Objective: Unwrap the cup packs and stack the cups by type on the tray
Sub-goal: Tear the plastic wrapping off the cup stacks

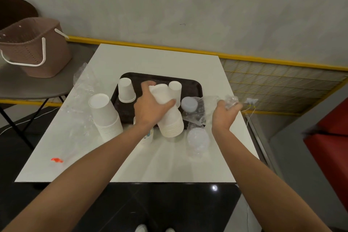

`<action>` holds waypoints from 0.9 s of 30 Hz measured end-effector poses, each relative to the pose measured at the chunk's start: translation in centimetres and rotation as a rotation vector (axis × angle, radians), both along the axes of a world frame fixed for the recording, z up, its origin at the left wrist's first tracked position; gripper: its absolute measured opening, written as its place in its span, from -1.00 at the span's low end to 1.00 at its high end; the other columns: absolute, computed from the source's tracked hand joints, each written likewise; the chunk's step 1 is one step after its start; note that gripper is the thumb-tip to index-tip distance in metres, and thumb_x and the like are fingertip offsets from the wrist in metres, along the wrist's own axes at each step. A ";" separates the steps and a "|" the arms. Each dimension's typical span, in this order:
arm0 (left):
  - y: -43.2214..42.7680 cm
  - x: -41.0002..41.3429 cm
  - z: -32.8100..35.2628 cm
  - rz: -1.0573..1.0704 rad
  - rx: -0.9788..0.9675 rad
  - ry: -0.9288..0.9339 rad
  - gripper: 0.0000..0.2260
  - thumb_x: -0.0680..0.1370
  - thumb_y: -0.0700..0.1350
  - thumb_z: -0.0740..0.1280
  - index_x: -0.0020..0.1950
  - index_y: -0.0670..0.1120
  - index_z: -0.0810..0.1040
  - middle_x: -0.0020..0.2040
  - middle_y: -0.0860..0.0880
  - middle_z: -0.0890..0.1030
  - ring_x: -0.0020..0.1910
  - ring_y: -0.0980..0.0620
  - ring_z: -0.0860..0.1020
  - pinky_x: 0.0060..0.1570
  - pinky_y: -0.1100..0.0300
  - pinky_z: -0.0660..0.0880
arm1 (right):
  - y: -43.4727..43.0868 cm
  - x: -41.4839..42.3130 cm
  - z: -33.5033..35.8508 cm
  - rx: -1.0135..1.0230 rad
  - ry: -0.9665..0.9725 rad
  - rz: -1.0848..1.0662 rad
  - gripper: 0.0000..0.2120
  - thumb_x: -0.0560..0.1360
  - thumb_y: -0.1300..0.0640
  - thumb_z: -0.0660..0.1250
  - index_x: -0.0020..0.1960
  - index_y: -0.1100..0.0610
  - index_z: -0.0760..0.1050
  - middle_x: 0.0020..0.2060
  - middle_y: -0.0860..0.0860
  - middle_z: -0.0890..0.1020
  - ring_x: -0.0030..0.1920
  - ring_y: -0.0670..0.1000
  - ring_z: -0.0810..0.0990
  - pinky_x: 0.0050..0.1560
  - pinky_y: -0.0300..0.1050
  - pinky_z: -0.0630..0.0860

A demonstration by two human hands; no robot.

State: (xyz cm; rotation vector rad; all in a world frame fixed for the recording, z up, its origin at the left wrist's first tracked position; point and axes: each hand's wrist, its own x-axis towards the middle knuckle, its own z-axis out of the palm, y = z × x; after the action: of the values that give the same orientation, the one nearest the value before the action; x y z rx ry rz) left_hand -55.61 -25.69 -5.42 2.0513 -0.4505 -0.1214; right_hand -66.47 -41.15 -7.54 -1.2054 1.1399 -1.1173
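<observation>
The left hand (150, 107) grips a stack of white cups (167, 113) above the tray (194, 85); the right hand (225, 113) clutches crumpled clear wrap (230, 100).

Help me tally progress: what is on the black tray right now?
On the tray: a short white cup stack at left, another white stack behind the left hand, and a part-wrapped translucent cup stack at right. The hand and its held cups hide the middle.
</observation>
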 end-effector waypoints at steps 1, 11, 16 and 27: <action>-0.2 -0.3 -0.5 -0.045 0.038 -0.047 -0.37 0.28 0.17 0.50 0.21 0.07 0.25 0.04 0.06 0.53 -0.02 -0.03 0.54 0.00 0.10 0.44 | 0.2 0.0 0.0 -0.005 0.003 0.013 -0.72 0.50 0.28 0.24 0.13 0.09 0.24 0.16 0.17 0.49 0.11 0.14 0.53 0.15 -0.04 0.52; -0.6 -2.3 -4.6 -0.319 0.492 -0.553 -0.48 0.40 0.22 0.35 0.29 0.10 0.32 0.04 0.04 0.62 0.03 -0.03 0.56 0.15 0.07 0.14 | 0.1 -0.2 -0.4 -0.073 0.048 0.082 -0.66 0.49 0.28 0.26 0.23 0.21 0.29 0.15 0.16 0.49 0.13 0.14 0.53 0.17 -0.04 0.53; -0.4 -2.2 -4.7 -0.327 0.529 -0.550 -0.49 0.41 0.26 0.32 0.26 0.08 0.31 -0.02 0.04 0.62 0.01 -0.01 0.56 0.20 0.08 0.12 | 0.2 -0.1 -0.2 -0.077 0.037 0.111 -0.65 0.48 0.29 0.26 0.24 0.18 0.32 0.15 0.12 0.49 0.13 0.09 0.53 0.16 -0.10 0.51; 0.0 -1.8 -5.8 -0.377 0.585 -0.442 -0.45 0.42 0.29 0.31 0.26 0.01 0.28 0.12 0.00 0.58 0.19 -0.02 0.49 0.39 0.02 0.04 | 0.9 0.2 0.3 -0.068 0.023 0.160 -0.74 0.49 0.24 0.24 0.16 0.08 0.33 0.11 0.09 0.52 0.10 0.10 0.54 0.18 0.02 0.52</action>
State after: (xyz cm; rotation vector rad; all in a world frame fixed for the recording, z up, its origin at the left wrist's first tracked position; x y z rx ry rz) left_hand -57.42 -25.65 -11.24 2.5463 -1.1909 -0.0226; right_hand -66.26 -40.24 -7.24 -1.3406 1.0104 -1.0297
